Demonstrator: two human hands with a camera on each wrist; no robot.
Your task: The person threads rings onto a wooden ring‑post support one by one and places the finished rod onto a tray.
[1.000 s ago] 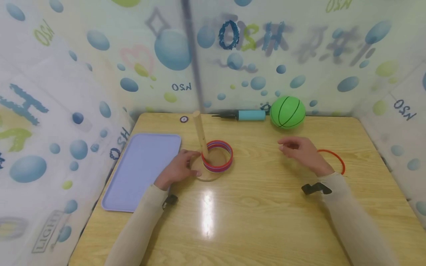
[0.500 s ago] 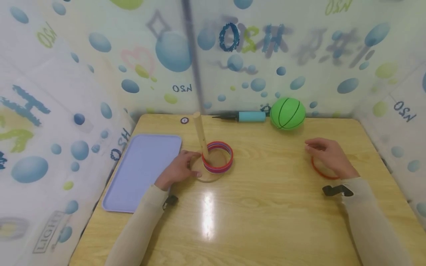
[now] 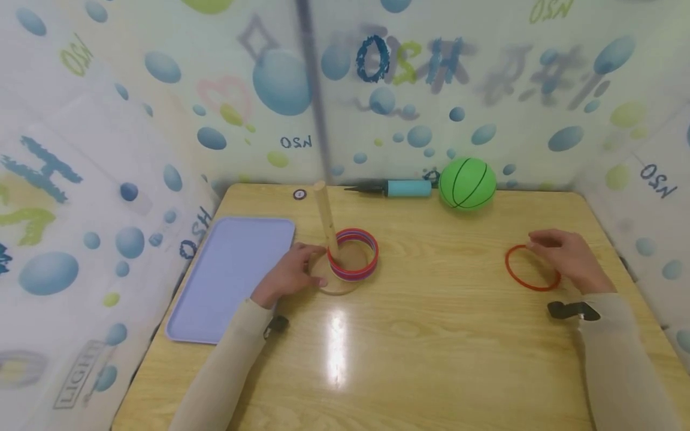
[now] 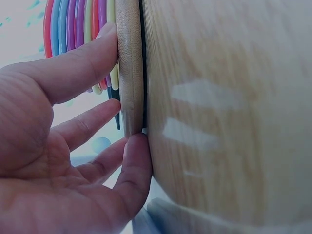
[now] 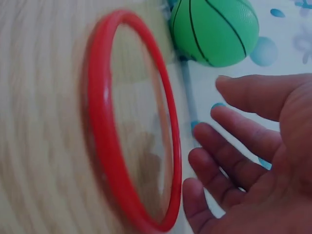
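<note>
My left hand [image 3: 289, 272] rests against the left edge of a round wooden base [image 3: 335, 291], its thumb and fingertips spread and touching it. A wooden peg [image 3: 325, 218] rises from this base. Around the peg lies a stack of coloured rings [image 3: 353, 274], red on top, with blue, purple and yellow ones showing in the left wrist view. My right hand [image 3: 574, 260] hovers beside a single red ring [image 3: 530, 288] on the table. In the right wrist view its fingers are loosely bent, apart from the red ring [image 5: 102, 112], and hold nothing.
A lavender tray [image 3: 232, 278] lies left of the base, under the left forearm. Along the back edge are a small round disc [image 3: 299, 194], a blue pump [image 3: 408, 188] with a black nozzle, and a green ball [image 3: 467, 184]. Printed curtains surround the table [image 3: 420, 359].
My right hand has moved right across the red ring to its right side, uncovering most of it. The left hand, base and stacked rings have stayed in place.
</note>
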